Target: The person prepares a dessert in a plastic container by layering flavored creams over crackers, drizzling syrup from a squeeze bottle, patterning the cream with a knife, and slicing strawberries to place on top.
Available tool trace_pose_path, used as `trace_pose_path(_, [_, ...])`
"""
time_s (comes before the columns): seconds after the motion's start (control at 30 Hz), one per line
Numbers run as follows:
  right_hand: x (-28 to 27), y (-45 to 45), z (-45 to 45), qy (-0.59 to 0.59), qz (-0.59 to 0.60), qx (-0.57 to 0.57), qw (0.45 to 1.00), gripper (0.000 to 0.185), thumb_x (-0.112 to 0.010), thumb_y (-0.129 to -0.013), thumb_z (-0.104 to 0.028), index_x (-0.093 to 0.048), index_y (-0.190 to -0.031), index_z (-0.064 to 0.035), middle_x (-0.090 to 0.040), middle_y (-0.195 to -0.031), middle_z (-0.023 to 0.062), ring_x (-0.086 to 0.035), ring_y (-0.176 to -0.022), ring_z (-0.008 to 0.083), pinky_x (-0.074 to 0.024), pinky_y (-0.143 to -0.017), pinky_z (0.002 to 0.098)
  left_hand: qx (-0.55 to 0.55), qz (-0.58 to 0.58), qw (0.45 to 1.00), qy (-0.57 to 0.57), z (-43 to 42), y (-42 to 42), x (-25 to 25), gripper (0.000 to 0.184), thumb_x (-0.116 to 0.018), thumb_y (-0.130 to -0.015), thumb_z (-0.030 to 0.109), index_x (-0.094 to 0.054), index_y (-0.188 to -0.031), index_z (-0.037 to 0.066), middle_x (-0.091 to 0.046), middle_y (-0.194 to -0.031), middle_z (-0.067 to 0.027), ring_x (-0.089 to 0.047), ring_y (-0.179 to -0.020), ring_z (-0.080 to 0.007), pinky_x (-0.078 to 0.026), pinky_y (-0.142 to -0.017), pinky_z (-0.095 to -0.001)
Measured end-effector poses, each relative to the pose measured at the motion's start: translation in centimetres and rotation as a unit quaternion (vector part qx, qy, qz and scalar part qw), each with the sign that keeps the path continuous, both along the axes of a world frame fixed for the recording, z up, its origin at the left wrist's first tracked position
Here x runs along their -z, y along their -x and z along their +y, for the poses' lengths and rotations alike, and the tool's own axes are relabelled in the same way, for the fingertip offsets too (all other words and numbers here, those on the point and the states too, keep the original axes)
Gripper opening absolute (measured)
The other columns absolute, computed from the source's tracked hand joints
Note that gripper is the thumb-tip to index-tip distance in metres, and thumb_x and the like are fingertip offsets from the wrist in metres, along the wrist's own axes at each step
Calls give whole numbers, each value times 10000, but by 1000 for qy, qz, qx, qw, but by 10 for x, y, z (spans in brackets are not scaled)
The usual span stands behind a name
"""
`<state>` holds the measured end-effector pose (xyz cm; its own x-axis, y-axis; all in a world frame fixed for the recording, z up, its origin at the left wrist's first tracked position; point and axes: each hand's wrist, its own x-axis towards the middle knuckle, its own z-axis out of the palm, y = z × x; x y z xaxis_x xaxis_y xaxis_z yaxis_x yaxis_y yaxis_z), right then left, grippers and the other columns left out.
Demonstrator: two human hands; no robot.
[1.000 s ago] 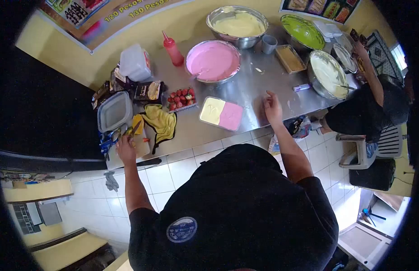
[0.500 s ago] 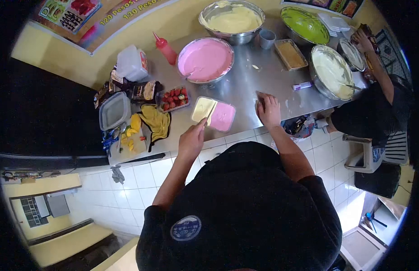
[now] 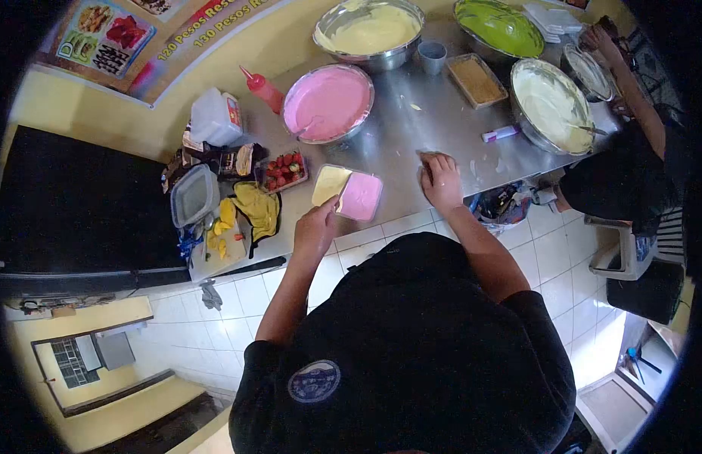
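A clear rectangular tub point(image 3: 372, 215) near the table's front edge holds pale yellow cream point(image 3: 330, 184) on its left side and pink cream point(image 3: 361, 195) on its right. My left hand point(image 3: 315, 231) is closed on a slim, knife-like spreader, whose blade lies along the line between the two colours. To the right of the tub, my right hand point(image 3: 443, 184) rests on the steel table with its fingers stretched out and nothing visible in them. A box of strawberries point(image 3: 284, 171) stands just left of the tub.
Behind the tub stand bowls of pink cream point(image 3: 328, 102), yellow cream point(image 3: 370, 30), green cream point(image 3: 499, 29) and white cream point(image 3: 551, 106). A red squeeze bottle point(image 3: 264, 92), a crumb tray point(image 3: 478, 80) and a yellow cloth point(image 3: 257, 209) lie about. Another person's arm point(image 3: 638, 98) reaches in at right.
The view has shifted slightly. The spreader in my left hand has turned steeper and sits a little lower at the line between the creams. My right hand stays on the table.
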<state>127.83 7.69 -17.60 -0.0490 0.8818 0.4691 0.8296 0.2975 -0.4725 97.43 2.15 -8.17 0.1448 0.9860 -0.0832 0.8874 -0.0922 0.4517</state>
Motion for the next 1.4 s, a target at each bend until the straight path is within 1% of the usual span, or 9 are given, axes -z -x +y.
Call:
trace_pose_path(0.47, [0,-1,0,-9,16,-10,1000,343,-611,-775,-76,-584,-1117,-76,-595,-1086,105,-521,-1092,302,-388,-953,428,-35,-54,996,55,-19,9,-6,323,-472,-962,191,-570,-1254,95,-683,-1064,-115,-671,-875,-248,-507,-795,-352])
trace_pose_path(0.87, [7,0,2,-1,-2,-11,1000,380,-593,-767,-102,-562,-1146,-84,-574,-1106,111,-502,-1108,305,-358,-994,448,-47,23,994,99,-61,24,-41,305,-486,-954,166,-585,-1233,93,-688,-994,-137,-668,-819,-256,-516,-767,-347])
trace_pose_path(1.1, [5,-3,3,34,33,-14,999,370,-604,-780,-107,-562,-1145,-63,-597,-1079,121,-533,-1063,303,-396,-955,432,-127,-181,970,103,-56,57,-55,296,-548,-957,225,-594,-1191,49,-671,-905,-75,-589,-756,-148,-477,-725,-279])
trace_pose_path(1.17, [15,-6,12,46,65,-37,996,353,-599,-797,-101,-560,-1144,-52,-609,-1058,122,-561,-1025,286,-426,-926,403,-112,-71,987,87,-40,65,-56,303,-589,-936,249,-588,-1144,29,-652,-855,-80,-584,-750,-153,-469,-710,-282])
trace_pose_path(1.2, [27,-4,17,150,211,-74,963,332,-592,-812,-95,-561,-1138,-40,-619,-1037,111,-580,-977,251,-449,-879,363,-108,-151,981,48,-30,78,-24,306,-604,-918,262,-577,-1097,15,-647,-855,-127,-610,-767,-217,-474,-708,-326])
trace_pose_path(1.23, [44,0,20,252,349,-106,896,312,-584,-827,-89,-563,-1133,-28,-628,-1015,100,-599,-929,215,-473,-832,324,-111,-157,980,44,-18,84,0,306,-604,-918,262,-577,-1097,15,-647,-855,-127,-610,-767,-217,-474,-708,-326])
trace_pose_path(1.27, [62,10,21,302,375,-139,865,395,-562,-851,-87,-494,-1236,-38,-629,-991,80,-599,-912,175,-489,-769,308,-77,-112,991,-10,-4,87,19,309,-601,-917,257,-574,-1098,9,-646,-896,-152,-615,-806,-255,-474,-732,-351])
trace_pose_path(1.33, [-23,43,-12,511,428,-119,735,549,-597,-870,-168,-357,-1354,-65,-610,-1067,89,-596,-965,201,-502,-774,366,-38,-74,994,-73,17,85,45,311,-597,-915,253,-572,-1099,3,-646,-938,-178,-620,-845,-293,-473,-757,-375])
trace_pose_path(1.4, [-7,69,-27,536,449,-127,704,660,-614,-895,-281,-243,-1399,-74,-577,-1115,96,-593,-977,214,-515,-770,378,42,-156,971,-178,32,71,60,318,-592,-901,271,-571,-1057,-6,-615,-1019,-216,-577,-934,-386,-453,-809,-439])
